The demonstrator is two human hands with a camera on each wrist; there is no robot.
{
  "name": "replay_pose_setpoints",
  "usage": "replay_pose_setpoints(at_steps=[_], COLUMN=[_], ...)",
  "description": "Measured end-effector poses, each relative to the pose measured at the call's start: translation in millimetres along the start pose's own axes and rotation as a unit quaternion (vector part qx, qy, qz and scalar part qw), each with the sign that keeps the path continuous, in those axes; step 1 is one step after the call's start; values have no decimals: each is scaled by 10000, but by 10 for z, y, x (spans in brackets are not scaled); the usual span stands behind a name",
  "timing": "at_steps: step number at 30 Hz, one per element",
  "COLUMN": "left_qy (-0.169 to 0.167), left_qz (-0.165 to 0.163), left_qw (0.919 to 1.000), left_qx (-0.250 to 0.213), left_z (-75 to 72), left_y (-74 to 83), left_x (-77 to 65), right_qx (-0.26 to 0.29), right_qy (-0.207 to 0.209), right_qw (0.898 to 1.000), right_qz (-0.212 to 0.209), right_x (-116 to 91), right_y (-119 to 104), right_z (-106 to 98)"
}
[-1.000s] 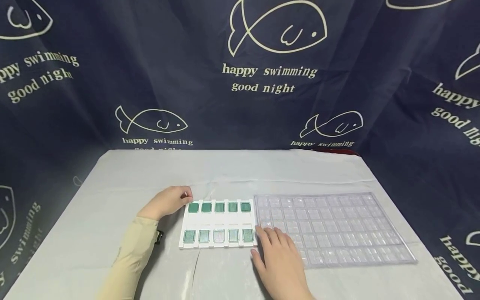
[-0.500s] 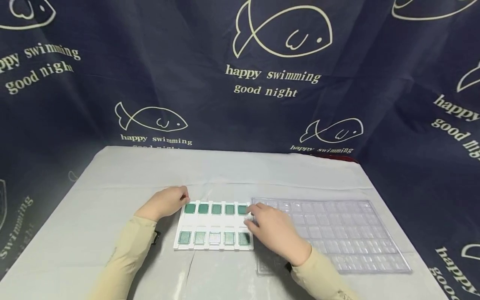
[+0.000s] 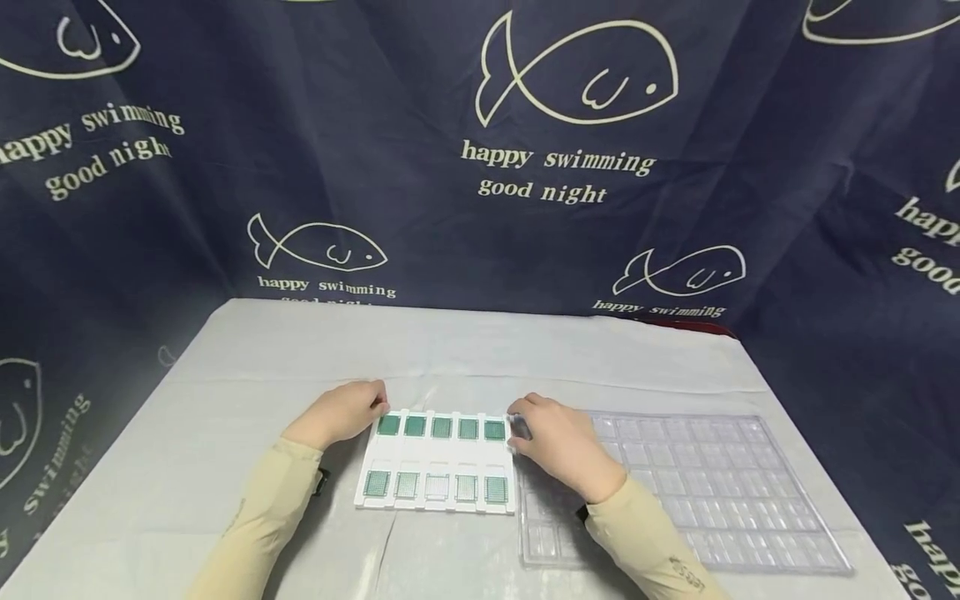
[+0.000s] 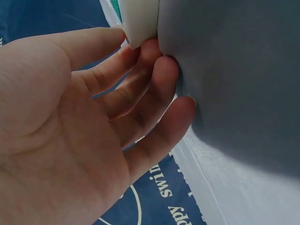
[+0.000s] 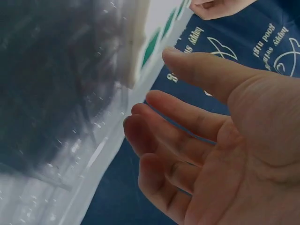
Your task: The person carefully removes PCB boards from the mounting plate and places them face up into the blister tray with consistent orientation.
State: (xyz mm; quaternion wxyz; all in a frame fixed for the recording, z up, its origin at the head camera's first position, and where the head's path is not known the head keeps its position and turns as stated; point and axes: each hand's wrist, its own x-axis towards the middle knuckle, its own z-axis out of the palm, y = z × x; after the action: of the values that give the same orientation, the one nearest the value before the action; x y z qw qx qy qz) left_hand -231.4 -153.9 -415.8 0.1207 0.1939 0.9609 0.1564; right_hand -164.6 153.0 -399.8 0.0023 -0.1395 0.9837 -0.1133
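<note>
A white tray bears two rows of small green perforated circuit boards. At its far left corner is my left hand; in the left wrist view the thumb and fingertips pinch the tray's white corner. My right hand is by the far right corner, above the clear plastic tray. Seen from the right wrist, this hand has loosely bent fingers and a raised thumb, with nothing between them, a little apart from the white tray's end.
The clear tray, divided into many shallow compartments, lies right beside the white tray, partly under my right forearm. A white sheet covers the table. Behind it hangs a dark blue curtain with fish drawings and lettering.
My right hand has gone from the white tray's near right side to its far right corner. The left hand stays at the far left corner. The head view has shifted slightly.
</note>
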Motion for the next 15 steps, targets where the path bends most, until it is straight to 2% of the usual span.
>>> replay_pose_setpoints(at_steps=[8,15], left_qy=[33,-13], left_qz=[163,281], left_qw=[9998,9996], left_qx=[69,66], left_z=[11,-19], left_y=[4,1], left_x=[-41,-31], right_qx=[7,5], right_qy=[-23,79], right_qw=[9997,9995], right_qz=[-252,-318], right_x=[-13,-21], right_y=[-31,-20], right_z=[119,102])
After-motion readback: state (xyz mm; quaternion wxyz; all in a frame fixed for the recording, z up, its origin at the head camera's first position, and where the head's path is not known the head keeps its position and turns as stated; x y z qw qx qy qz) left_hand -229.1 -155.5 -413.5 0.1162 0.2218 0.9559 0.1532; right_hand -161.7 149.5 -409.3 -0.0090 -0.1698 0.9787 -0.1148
